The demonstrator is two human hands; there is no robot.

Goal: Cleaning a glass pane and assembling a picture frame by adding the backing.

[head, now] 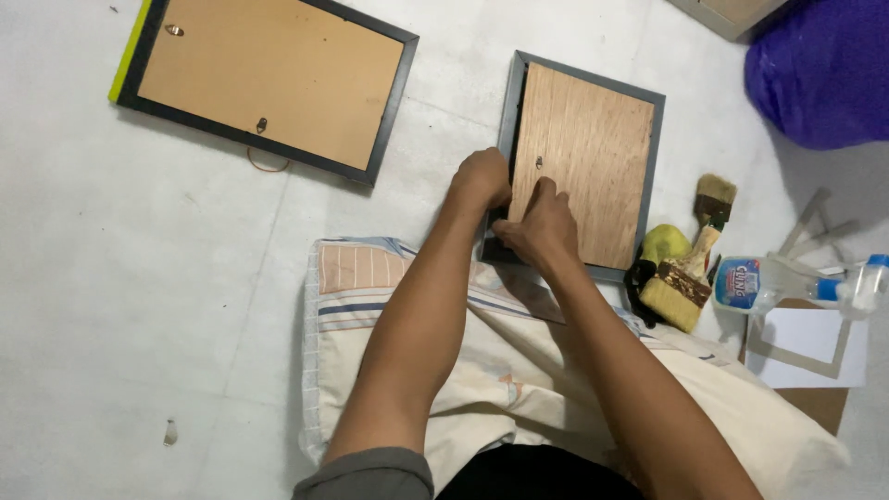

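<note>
A grey picture frame [579, 167] lying face down on the floor [139, 296] is pressed at its near left corner by the left hand [482, 178] and right hand [542, 227]; brushes [690, 268] are seen beside it.

The frame [582, 162] under the hands is dark grey with a brown wood-grain back. The second frame [269, 83] is black with a plain orange-brown back and a yellow-green edge. The pillow [370, 287] is cream with orange and blue stripes. The bundle [824, 69] is purple, maybe cloth. The brushes [690, 268] have yellowish bristles.
</note>
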